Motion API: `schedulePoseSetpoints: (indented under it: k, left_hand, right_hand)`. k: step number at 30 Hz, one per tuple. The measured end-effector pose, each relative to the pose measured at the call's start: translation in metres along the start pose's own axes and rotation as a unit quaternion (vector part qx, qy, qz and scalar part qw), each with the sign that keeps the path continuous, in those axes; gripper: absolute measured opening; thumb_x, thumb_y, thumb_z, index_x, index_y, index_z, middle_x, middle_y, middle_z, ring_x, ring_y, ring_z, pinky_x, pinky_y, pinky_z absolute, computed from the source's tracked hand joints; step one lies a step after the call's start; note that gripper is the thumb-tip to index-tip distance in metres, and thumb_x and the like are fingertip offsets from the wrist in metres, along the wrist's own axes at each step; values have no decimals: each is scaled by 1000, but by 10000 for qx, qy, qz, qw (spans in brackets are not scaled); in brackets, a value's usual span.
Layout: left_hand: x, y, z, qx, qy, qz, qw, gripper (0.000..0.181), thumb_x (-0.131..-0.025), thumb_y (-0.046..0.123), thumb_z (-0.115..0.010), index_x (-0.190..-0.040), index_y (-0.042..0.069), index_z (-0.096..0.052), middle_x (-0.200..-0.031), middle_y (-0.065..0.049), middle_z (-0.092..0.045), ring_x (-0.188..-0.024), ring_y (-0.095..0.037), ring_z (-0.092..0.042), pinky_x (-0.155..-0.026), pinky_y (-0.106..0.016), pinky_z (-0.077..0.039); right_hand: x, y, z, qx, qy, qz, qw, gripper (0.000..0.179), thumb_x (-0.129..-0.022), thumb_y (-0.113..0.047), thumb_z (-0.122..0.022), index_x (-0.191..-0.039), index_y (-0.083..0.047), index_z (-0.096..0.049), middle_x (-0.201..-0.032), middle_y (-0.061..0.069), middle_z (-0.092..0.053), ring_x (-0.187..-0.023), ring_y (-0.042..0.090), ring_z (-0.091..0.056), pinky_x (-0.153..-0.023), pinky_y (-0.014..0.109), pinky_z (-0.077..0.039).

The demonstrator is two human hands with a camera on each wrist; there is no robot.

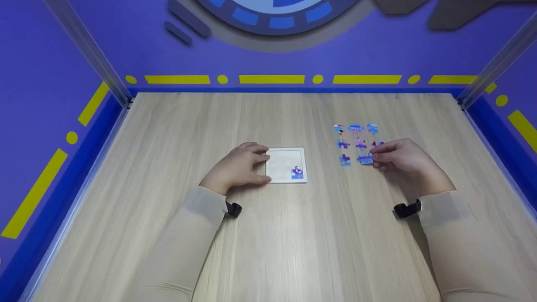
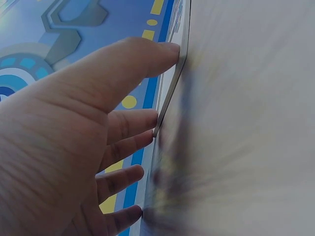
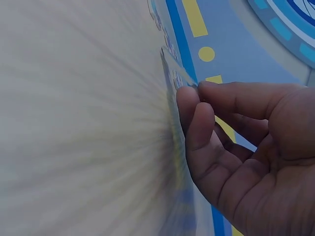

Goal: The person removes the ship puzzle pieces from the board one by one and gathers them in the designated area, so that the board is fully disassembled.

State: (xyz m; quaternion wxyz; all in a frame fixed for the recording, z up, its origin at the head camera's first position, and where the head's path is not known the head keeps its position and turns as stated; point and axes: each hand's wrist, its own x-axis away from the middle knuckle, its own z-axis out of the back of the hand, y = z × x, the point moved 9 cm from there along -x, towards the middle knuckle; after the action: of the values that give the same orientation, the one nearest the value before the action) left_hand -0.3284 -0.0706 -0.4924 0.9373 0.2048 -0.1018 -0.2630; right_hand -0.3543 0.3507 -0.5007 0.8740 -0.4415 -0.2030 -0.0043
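Note:
My left hand (image 1: 237,167) touches the left edge of a white square puzzle tray (image 1: 305,163), thumb at the near corner and fingertips farther up. In the left wrist view the fingers are spread and fairly straight, and the tray (image 2: 172,91) shows edge-on. Inside the tray's near right corner lies a blue and purple jigsaw piece (image 1: 297,172). On the right, my right hand (image 1: 402,157) pinches a blue jigsaw piece (image 1: 365,159) between thumb and fingertips. The right wrist view shows this piece (image 3: 178,68) tilted, one edge raised off the table.
Several loose jigsaw pieces (image 1: 355,128) lie in rough rows around the right fingertips, one partly hidden by them. The wooden table (image 1: 268,235) is bordered by a blue-purple back wall (image 1: 277,63) and side walls with yellow marks.

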Motion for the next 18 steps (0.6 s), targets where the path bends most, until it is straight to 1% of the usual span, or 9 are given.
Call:
schedulePoseSetpoints:
  k: [3, 8, 11, 14, 18]
  left_hand:
    - [1, 0, 0, 36, -4, 28, 10000, 76, -95, 48, -87, -158, 11, -67, -176, -4, -53, -171, -34, -38, -144, -51, -30]
    - [1, -1, 0, 121, 0, 62, 9999, 75, -95, 47, -87, -158, 11, -67, -176, -3, -53, -171, -33, -38, -144, -50, -29]
    - [1, -1, 0, 112, -1, 45, 9999, 75, -95, 47, -86, -158, 11, -68, -175, -4, -54, -171, -34, -38, -144, -50, -29]
    - [1, -1, 0, 106, 0, 44, 9999, 75, -95, 48, -86, -158, 11, -68, -175, -4, -54, -170, -34, -39, -144, -50, -30]
    - [0, -2, -1, 98, 3, 54, 9999, 76, -94, 49, -86, -158, 11, -67, -176, -3, -53, -170, -33, -39, -143, -50, -30]
  right_hand:
    - [-1, 0, -1, 125, -15, 15, 9999, 42, -114, -12, -66, -148, 13, -66, -110, -1, -83, -91, 3, -76, -81, 19, -67]
    - [-1, 1, -1, 71, 50, 16, 10000, 43, -111, -14, -71, -144, 13, -68, -102, -7, -82, -87, 2, -75, -80, 20, -65]
    - [0, 0, -1, 201, 107, 21, 9997, 42, -111, -16, -73, -144, 10, -71, -101, -8, -82, -87, 4, -74, -79, 20, -65]
    - [1, -1, 0, 268, 137, 20, 9995, 43, -111, -17, -74, -145, 9, -71, -105, -5, -83, -88, 4, -74, -80, 20, -64]
    - [3, -1, 1, 257, 239, -17, 9994, 45, -111, -19, -74, -147, 8, -70, -122, 6, -82, -91, 3, -75, -82, 20, -66]
